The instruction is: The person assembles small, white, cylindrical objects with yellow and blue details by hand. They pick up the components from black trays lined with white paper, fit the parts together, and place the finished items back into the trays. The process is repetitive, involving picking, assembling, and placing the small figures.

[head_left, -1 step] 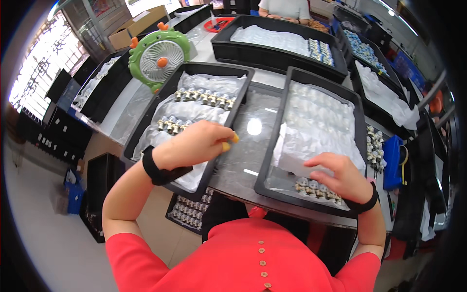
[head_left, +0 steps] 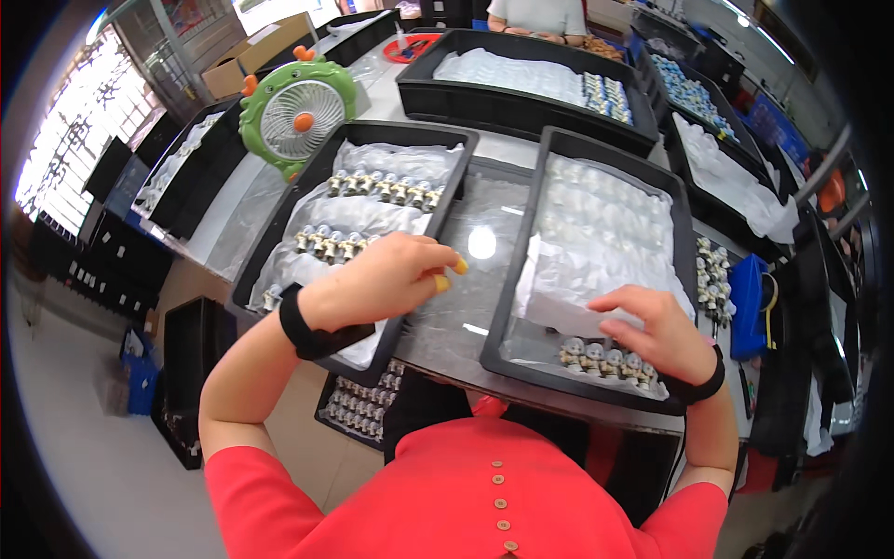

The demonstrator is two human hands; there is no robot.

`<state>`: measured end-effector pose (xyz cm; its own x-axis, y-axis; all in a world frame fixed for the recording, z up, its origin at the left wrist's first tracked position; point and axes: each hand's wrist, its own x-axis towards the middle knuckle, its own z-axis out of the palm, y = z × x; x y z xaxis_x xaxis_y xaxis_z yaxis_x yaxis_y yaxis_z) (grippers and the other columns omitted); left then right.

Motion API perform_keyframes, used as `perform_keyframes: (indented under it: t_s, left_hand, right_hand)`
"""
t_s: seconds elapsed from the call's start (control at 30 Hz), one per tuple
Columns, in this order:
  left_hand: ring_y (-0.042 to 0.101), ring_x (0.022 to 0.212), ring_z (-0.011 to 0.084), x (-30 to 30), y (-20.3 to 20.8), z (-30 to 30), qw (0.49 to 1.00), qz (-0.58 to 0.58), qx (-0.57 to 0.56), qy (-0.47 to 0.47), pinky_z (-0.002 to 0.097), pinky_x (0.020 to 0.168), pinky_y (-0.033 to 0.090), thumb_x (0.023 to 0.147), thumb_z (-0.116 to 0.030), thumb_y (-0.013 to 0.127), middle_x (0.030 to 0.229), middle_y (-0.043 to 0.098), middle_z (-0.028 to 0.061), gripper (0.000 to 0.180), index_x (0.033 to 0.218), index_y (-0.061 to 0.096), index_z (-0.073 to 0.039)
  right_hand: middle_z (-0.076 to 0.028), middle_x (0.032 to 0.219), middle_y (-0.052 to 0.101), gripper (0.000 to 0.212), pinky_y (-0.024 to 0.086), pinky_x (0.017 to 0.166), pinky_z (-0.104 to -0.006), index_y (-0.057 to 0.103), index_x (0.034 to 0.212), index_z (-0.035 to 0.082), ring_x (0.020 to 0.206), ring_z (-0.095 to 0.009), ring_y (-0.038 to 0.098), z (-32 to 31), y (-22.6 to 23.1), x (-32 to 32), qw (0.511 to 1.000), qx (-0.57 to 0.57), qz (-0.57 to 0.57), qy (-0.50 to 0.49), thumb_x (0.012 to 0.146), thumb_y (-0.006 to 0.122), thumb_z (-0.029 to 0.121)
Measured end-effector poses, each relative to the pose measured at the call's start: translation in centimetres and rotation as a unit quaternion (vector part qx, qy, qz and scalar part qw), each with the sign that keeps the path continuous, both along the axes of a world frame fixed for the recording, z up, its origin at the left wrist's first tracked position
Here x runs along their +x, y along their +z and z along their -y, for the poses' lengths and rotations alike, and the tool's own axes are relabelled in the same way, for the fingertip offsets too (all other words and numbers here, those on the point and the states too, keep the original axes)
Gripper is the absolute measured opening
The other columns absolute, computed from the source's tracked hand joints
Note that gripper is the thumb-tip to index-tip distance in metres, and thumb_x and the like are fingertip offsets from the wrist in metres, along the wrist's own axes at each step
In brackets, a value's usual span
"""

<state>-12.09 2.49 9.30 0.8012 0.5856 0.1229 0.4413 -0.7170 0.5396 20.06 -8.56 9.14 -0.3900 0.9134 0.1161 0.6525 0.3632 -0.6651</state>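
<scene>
My left hand (head_left: 396,279) hangs over the inner rim of the left black tray (head_left: 445,182), its thumb and index finger a little apart. Those fingertips wear yellow covers, and nothing shows between them. Small figurines (head_left: 386,187) with pale round heads lie in rows in that tray, between layers of white sheeting (head_left: 368,220). My right hand (head_left: 656,334) is over the near end of the right black tray (head_left: 507,326), thumb and index spread and empty. Just below it lies a row of similar figurines (head_left: 605,361). White sheeting (head_left: 596,270) covers the rows farther back.
A green animal-shaped fan (head_left: 298,112) stands beyond the left tray. Farther back is a large black tray (head_left: 521,110) holding figurines and sheeting, with a person (head_left: 538,17) behind it. Loose figurines (head_left: 712,279) and a blue bin (head_left: 747,307) lie to the right.
My left hand has shifted slightly right, further past the tray's rim. The right hand has moved slightly right and away from me. The whole view has drifted a little.
</scene>
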Motion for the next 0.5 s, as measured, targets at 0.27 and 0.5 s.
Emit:
perform_keyframes:
  t_s: [0.27, 0.5]
  left_hand:
    - [0.063, 0.084, 0.0335, 9.3, -4.2, 2.3, 0.972, -0.073, -0.098, -0.199, 0.0394, 0.077, 0.050, 0.080, -0.009, 0.062, 0.090, 0.065, 0.0149, 0.022, 0.101, 0.065, -0.003]
    - [0.055, 0.108, 0.0371, 14.5, -7.7, -2.4, 0.998, 0.012, 0.001, -0.057, 0.0411, 0.090, 0.046, 0.077, -0.008, 0.060, 0.116, 0.057, 0.0222, 0.042, 0.119, 0.056, -0.004]
  right_hand:
    - [-0.012, 0.073, 0.066, 0.020, 0.049, 0.063, -0.0282, 0.066, 0.098, -0.002, 0.064, -0.019, 0.063, 3.8, -1.3, 4.2, 0.963, -0.264, 0.001, -0.061, 0.087, 0.061, 0.015]
    - [-0.019, 0.081, 0.065, 0.024, 0.049, 0.069, -0.0395, 0.062, 0.102, -0.002, 0.076, -0.035, 0.063, 2.2, -4.3, 4.4, 0.991, -0.099, 0.094, 0.000, 0.084, 0.061, 0.014]
